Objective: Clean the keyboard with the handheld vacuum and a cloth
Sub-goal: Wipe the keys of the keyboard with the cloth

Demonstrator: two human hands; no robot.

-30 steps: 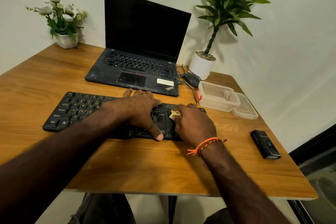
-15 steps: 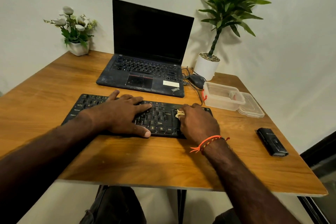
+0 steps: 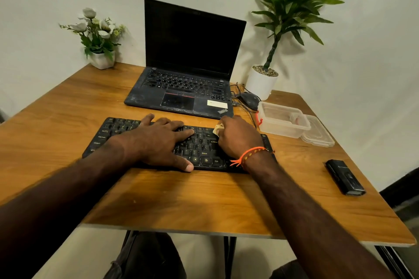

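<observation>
Since the earlier frame the right hand [image 3: 238, 137] has slid with its cloth [image 3: 218, 129] away from the person, toward the far edge of the keyboard [image 3: 199, 145]. Its fingers are curled around the small pale cloth, which peeks out at the knuckles and presses onto the keys near the top row; an orange bracelet [image 3: 248, 156] circles that wrist. Just to the left of this grip, the left hand [image 3: 158, 142] lies flat with fingers straight, pressing the middle of the keyboard, thumb at its near edge. Beyond the grip sits a dark open laptop [image 3: 188, 70]. Well to the right of it, on the wooden table [image 3: 181, 199], lies the black handheld vacuum [image 3: 344, 176].
</observation>
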